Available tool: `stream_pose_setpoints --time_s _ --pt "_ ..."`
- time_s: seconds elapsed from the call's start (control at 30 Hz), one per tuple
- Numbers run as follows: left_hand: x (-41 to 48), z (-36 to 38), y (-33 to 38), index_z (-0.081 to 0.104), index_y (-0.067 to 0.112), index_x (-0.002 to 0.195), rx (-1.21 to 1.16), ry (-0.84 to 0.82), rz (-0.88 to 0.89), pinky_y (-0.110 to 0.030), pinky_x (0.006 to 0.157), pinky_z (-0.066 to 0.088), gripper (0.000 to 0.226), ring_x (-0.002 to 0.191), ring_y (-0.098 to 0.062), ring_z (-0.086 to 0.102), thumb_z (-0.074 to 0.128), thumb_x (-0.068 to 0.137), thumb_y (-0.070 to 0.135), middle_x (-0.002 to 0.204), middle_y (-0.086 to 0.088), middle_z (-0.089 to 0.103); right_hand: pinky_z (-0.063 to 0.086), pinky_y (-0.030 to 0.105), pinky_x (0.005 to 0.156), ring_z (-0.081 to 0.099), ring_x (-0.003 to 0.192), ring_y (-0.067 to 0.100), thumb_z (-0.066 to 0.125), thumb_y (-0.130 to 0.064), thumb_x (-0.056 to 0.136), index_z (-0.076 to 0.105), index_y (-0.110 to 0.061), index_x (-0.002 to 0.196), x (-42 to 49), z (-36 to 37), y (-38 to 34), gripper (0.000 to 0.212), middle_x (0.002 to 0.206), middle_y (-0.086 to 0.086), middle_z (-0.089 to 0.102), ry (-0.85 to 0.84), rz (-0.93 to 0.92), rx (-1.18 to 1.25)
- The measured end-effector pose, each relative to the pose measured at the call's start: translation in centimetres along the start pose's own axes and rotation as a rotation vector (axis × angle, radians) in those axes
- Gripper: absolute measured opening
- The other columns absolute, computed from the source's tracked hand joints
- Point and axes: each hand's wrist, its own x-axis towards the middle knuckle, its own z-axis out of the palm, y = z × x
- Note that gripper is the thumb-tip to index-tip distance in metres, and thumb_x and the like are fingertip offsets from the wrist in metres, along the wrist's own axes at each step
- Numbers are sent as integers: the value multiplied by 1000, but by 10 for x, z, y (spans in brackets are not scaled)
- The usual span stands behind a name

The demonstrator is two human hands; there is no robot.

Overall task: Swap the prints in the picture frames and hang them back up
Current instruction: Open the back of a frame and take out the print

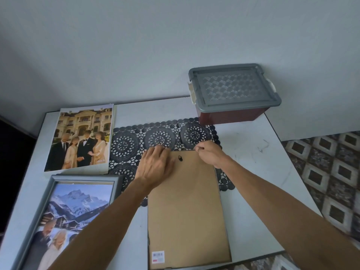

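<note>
- my left hand (pixel 155 164) lies flat with straight fingers, pressing on the far left part of the brown backing board (pixel 187 207).
- that board belongs to the face-down frame (pixel 217 184), which sits in the middle of the table (pixel 263 172), reaching from a black lace mat (pixel 124 145) to the table's near edge.
- my right hand (pixel 208 152) has curled fingers pinching at the frame's far right corner; whatever small tab it holds is hidden under the fingertips.
- a small black hanger hook (pixel 180 158) sits on the board between my two hands.
- a loose print (pixel 81 137) of people before a mansion lies face up near the table's far left corner.
- a grey frame (pixel 52 191) holding a mountain print lies face up at the near left corner.
- a storage box (pixel 233 88) with a grey lid stands at the far edge, towards the right.
- to do this step well, i judge i should press evenly with the flat hand so the board does not shift, work each edge tab gently rather than forcing it, and avoid bending the card or stressing any glazing underneath.
</note>
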Motion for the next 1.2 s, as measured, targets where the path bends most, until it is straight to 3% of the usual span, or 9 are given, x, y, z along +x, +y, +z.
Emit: stream_pose_setpoints --time_s 0.2,0.43,0.5,0.63,0.83,0.93,1.03,1.1,1.2 --pt "-7 3 -1 65 9 105 40 93 -1 -42 76 50 35 84 -28 57 44 99 36 98 -8 62 36 32 107 48 131 24 43 -14 104 61 -8 131 4 4 -2 33 140 8 56 -39 88 111" --pt "-1 -2 -4 63 16 105 115 -5 -18 -39 74 50 36 86 -25 56 42 97 44 99 -4 60 40 24 98 55 120 15 54 -14 101 65 -9 126 6 -2 5 28 130 6 63 -18 21 262" --pt "0 -1 -2 61 17 110 117 -52 -14 -41 77 50 38 90 -26 56 41 96 46 102 -4 59 40 23 100 54 123 17 57 -7 98 62 -8 130 4 -4 10 33 132 7 61 0 3 330" --pt "4 3 8 60 17 100 95 -75 -4 -41 73 52 37 87 -26 56 36 96 45 97 -5 58 46 33 104 53 125 19 56 4 90 49 -10 143 -1 -4 11 56 138 12 56 -12 -34 279" --pt "5 6 11 61 14 97 132 -91 -9 -42 67 53 38 84 -28 56 34 97 41 95 -7 57 39 40 112 48 134 21 57 -3 88 42 -19 148 -15 7 19 64 147 8 49 111 -16 233" --pt "4 6 12 62 14 95 147 -96 -29 -42 66 53 38 84 -29 56 34 97 39 94 -8 58 47 36 101 58 116 20 59 -9 89 54 -18 137 -24 10 24 49 127 5 62 182 56 127" --pt "3 3 14 61 12 97 154 -129 -63 -43 69 53 35 86 -30 57 38 96 38 97 -9 58 51 34 70 63 77 25 57 -11 84 65 -7 87 -34 16 32 9 79 10 64 195 105 -22" --pt "1 0 13 60 10 100 149 -157 -109 -45 74 53 31 89 -31 57 45 95 37 100 -11 57 39 29 54 50 56 22 55 -13 79 49 -13 64 -39 22 36 17 58 5 48 147 140 -73" --pt "-3 -5 10 61 9 100 165 -175 -197 -46 77 50 33 91 -31 57 50 95 40 102 -11 57 33 27 52 43 51 18 54 -11 75 41 -18 60 -42 26 39 21 56 0 41 157 125 -129"
